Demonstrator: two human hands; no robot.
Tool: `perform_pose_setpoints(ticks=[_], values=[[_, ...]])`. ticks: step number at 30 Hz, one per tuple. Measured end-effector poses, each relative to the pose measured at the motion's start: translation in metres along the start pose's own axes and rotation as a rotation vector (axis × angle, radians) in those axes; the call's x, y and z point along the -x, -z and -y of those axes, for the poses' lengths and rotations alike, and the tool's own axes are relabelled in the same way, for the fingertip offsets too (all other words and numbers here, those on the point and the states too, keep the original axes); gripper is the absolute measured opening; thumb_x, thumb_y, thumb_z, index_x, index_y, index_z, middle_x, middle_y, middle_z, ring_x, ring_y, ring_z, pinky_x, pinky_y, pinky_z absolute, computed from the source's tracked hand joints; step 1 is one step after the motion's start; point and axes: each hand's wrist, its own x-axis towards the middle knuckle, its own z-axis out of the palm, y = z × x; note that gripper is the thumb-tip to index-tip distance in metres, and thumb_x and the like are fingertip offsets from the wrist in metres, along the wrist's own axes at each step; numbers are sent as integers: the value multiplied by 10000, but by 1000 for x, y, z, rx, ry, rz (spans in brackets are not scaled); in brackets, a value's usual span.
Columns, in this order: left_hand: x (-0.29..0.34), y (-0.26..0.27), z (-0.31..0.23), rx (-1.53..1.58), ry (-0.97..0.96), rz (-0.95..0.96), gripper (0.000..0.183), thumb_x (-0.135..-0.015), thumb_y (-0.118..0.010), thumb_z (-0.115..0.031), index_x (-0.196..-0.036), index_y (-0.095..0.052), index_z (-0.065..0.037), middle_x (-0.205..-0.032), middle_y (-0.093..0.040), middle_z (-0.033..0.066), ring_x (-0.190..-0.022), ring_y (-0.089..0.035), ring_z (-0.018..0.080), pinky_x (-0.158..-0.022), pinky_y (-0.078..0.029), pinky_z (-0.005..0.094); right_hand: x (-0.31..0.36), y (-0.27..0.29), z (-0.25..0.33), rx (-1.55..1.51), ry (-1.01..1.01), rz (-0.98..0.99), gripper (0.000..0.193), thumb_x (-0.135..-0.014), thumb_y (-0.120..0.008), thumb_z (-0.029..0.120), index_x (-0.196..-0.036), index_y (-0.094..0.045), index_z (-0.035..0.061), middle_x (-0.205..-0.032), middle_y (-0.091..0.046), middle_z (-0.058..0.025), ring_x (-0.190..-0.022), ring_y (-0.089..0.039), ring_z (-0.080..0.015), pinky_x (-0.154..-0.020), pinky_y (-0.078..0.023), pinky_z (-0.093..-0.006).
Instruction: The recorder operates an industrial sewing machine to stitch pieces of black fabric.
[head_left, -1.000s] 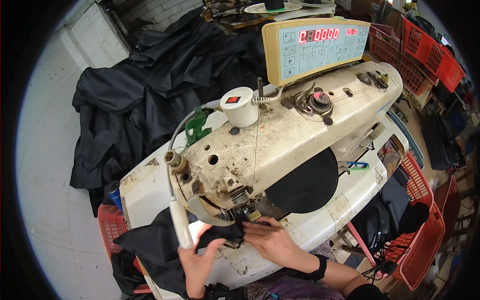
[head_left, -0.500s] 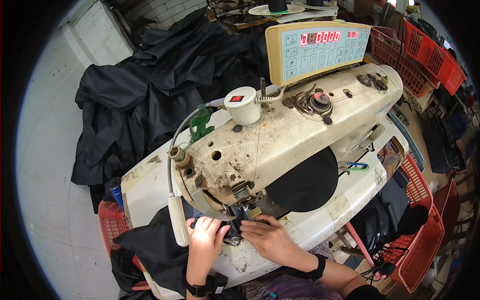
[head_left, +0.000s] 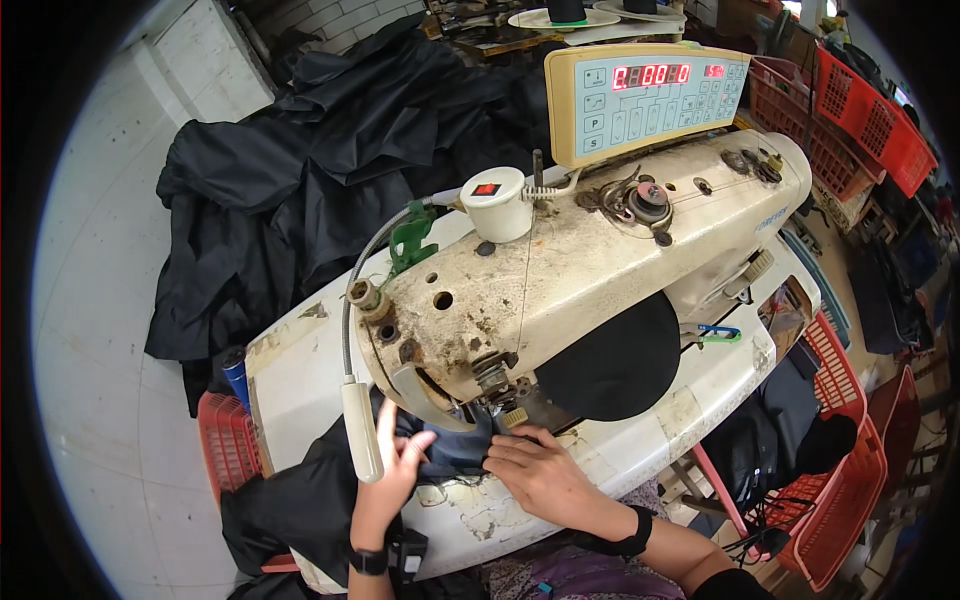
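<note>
A worn cream sewing machine (head_left: 590,260) stands in front of me with dark, bluish-black fabric (head_left: 458,448) under its needle end. My left hand (head_left: 392,470) is at the left of this fabric, its index finger stretched forward and its thumb apart. The white stick-shaped lamp (head_left: 362,432) hides part of that hand. Beside the needle, on the right, my right hand (head_left: 540,478) has its bent fingers pressed together on the fabric's edge. The needle tip and the stitching spot are hidden behind the machine head.
Black fabric (head_left: 300,200) is heaped behind the machine, and more black cloth (head_left: 290,515) hangs at the table's left. A control panel (head_left: 650,105) with red digits tops the machine. Small snips (head_left: 715,334) lie on the right. Red baskets (head_left: 845,390) stand right, another (head_left: 225,440) left.
My left hand has moved left, away from the needle, and its fingers have spread. More of the bluish fabric shows between my hands. My right hand has barely moved. The panel's digits differ.
</note>
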Motion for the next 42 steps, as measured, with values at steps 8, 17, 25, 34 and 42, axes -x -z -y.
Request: perform_pose_setpoints(ticks=[8, 17, 25, 34, 42], values=[[2, -14, -41, -875, -611, -25, 464, -769, -791, -179, -1183, -617, -62, -1069, -612, 109, -1009, -556, 326, -948, -376, 451, -1, 3, 3, -12, -69, 37, 189, -811, -702, 79, -996, -687, 45, -1134, -617, -88, -1080, -575, -275, -889, -451, -401], [5, -16, -30, -639, -474, 224, 460, -729, -793, -227, -1154, -692, -84, -1199, -632, 76, -1154, -554, 275, -1047, -314, 480, 0, 0, 0, 32, 15, 7, 208, -788, -674, 73, -994, -659, 46, -1108, -607, -87, -1109, -550, -273, -919, -429, -391], [3, -27, -23, -709, -541, 95, 210, -686, -717, -62, -884, -647, -52, -1077, -657, 48, -1030, -600, 278, -978, -356, 470, -2, 1, 1, 44, 25, 3, 216, -773, -643, 64, -986, -636, 33, -1089, -599, -97, -1117, -536, -280, -944, -416, -396], [-5, -22, -21, -549, -631, 245, 163, -645, -644, -19, -685, -486, -24, -1125, -705, 114, -1077, -637, 296, -882, -451, 450, -1, 0, 1, 61, 20, 18, 183, -800, -687, 91, -968, -642, 35, -1093, -614, -95, -1115, -548, -274, -922, -432, -393], [-2, -33, -26, -556, -610, 252, 147, -669, -654, -28, -726, -522, 1, -1055, -696, 167, -1104, -643, 318, -796, -503, 437, 1, 2, -1, 103, 5, 10, 219, -754, -694, 88, -964, -652, 38, -1086, -628, -76, -1118, -549, -263, -960, -423, -405]])
